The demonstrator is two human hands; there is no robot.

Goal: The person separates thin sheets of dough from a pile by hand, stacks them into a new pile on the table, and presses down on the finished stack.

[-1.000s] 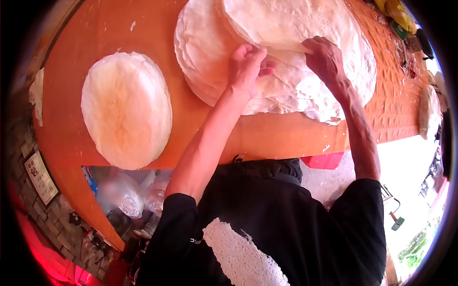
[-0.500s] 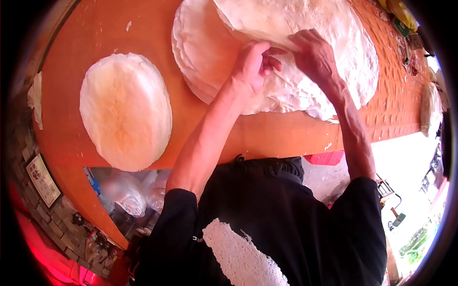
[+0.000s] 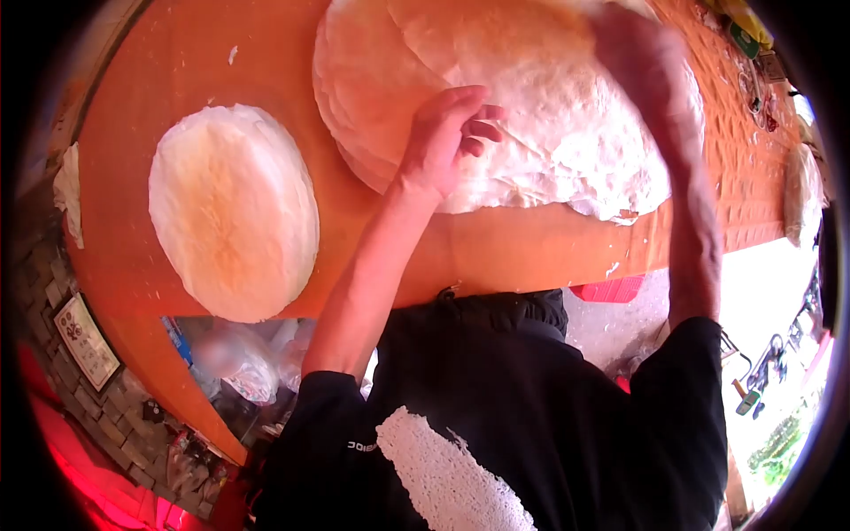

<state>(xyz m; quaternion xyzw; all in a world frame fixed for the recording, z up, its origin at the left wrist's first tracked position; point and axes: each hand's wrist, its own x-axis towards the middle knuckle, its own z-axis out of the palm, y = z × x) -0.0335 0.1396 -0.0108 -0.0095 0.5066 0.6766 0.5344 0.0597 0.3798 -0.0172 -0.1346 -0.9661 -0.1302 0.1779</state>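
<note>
One oval stack of thin sheets [image 3: 235, 212] lies on the table [image 3: 531, 248] well left of the left hand [image 3: 453, 137], perhaps spaced to stay separate. That hand, fingers loosely curled, seems empty; the broad pile of sheets [image 3: 567, 115] spreads beneath and right of it, within both hands' reach. The blurred right hand [image 3: 627, 42] is over its far side, grip unclear.

Workshop, prob.; sheets [image 3: 235, 212] on tbl. [image 3: 531, 248]

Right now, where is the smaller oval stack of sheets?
In the head view, the smaller stack lies on the orange table, by its near edge, left of the larger stack and left hand.
</note>
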